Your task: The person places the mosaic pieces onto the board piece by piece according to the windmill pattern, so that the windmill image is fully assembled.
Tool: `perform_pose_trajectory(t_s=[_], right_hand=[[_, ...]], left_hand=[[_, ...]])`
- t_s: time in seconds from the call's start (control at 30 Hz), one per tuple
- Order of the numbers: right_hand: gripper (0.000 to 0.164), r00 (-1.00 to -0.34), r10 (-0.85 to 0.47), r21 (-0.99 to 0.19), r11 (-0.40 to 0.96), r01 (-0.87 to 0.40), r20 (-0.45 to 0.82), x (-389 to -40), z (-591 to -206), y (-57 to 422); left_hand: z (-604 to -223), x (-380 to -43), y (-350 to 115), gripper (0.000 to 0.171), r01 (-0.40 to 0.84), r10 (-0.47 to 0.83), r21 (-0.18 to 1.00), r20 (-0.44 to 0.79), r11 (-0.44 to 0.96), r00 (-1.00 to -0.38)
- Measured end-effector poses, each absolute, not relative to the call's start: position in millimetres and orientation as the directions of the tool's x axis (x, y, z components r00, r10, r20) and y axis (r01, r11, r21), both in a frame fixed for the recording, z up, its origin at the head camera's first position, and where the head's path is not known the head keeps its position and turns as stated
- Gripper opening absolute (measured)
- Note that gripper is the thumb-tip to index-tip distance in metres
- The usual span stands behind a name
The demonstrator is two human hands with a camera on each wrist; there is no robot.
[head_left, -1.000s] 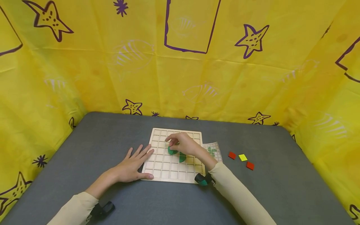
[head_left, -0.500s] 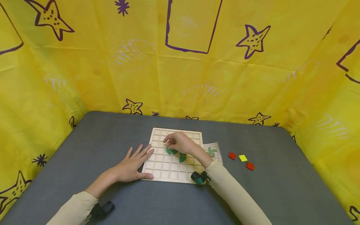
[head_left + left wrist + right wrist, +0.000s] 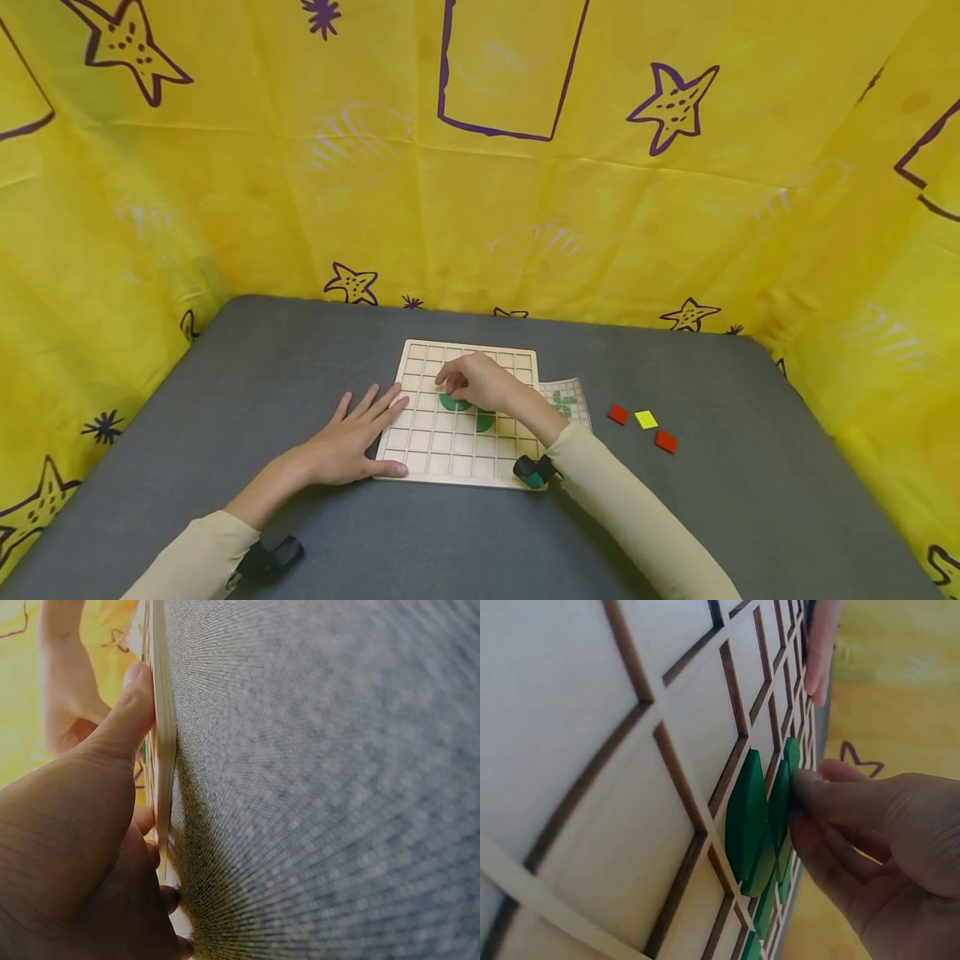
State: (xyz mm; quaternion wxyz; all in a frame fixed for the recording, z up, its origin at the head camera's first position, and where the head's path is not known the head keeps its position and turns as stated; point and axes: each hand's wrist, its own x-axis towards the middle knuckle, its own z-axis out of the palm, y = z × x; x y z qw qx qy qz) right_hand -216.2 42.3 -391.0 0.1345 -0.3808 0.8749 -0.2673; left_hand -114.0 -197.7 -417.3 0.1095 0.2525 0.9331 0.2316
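A pale wooden board (image 3: 420, 442) with a grid of square recesses lies on the table. My left hand (image 3: 341, 450) rests at its left side, fingers spread over the edge and thumb at the near corner; in the left wrist view the thumb lies along the board's edge (image 3: 163, 712). Over the middle of the grid, my right hand (image 3: 487, 385) pinches a green rounded tile (image 3: 453, 402) low at the board. More green tiles (image 3: 485, 421) sit beside it, partly hidden by that hand. The right wrist view shows thumb and fingers at a green tile (image 3: 780, 799).
A paper card (image 3: 576, 408) printed with a green pattern on a grid lies at the board's right side. Further right are two red tiles (image 3: 666, 442) and a yellow tile (image 3: 646, 420). A yellow patterned cloth (image 3: 450, 192) hangs around the grey table (image 3: 465, 533).
My right hand has shifted slightly left with the green tile, which now lies flatter and lower at the board. The left hand stays where it was.
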Motion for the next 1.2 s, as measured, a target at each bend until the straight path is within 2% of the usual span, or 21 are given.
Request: perform_pose_trajectory(t_s=[0.27,0.5,1.2], right_hand=[[0.024,-0.657,-0.754,-0.576,0.531,-0.622,0.015,-219.1,-383.5,53.1],[0.025,-0.669,-0.743,-0.582,0.528,-0.618,0.036,-223.0,-369.2,74.1],[0.025,-0.758,-0.649,-0.542,0.615,-0.573,0.063,-214.3,-362.0,148.4]], left_hand=[[-417.2,-114.1,-196.1,0.099,0.424,0.523,0.483,-0.086,0.766,-0.848],[-416.5,-114.1,-195.1,0.099,0.43,0.523,0.476,-0.075,0.767,-0.849],[-414.8,-112.6,-197.8,0.101,0.418,0.522,0.499,-0.083,0.759,-0.849]])
